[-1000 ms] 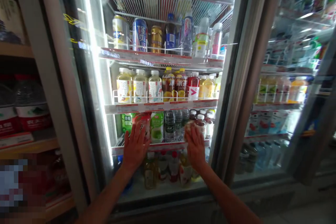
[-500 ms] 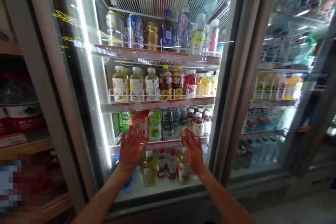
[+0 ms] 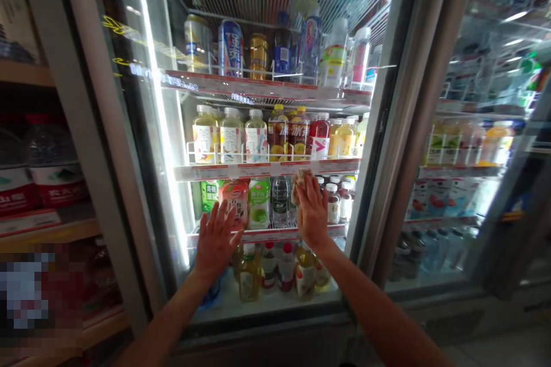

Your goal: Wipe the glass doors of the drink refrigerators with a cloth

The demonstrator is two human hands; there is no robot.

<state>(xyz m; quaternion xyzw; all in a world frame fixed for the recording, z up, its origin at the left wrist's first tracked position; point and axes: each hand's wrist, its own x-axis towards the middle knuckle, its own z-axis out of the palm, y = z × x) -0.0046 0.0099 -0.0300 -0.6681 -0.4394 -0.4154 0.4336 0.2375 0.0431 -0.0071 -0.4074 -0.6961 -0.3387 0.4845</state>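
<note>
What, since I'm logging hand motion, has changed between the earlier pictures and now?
The right hand and its cloth have moved up and slightly left, toward the shelf edge above. Nothing was taken hold of or let go. The left hand stays spread, roughly in place; the shelved bottles stand unchanged.

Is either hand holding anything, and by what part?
The bare right hand holds a crumpled beige cloth bunched under its fingers; the exact part gripped is hidden. The bare left hand, fingers spread, holds nothing visible.
</note>
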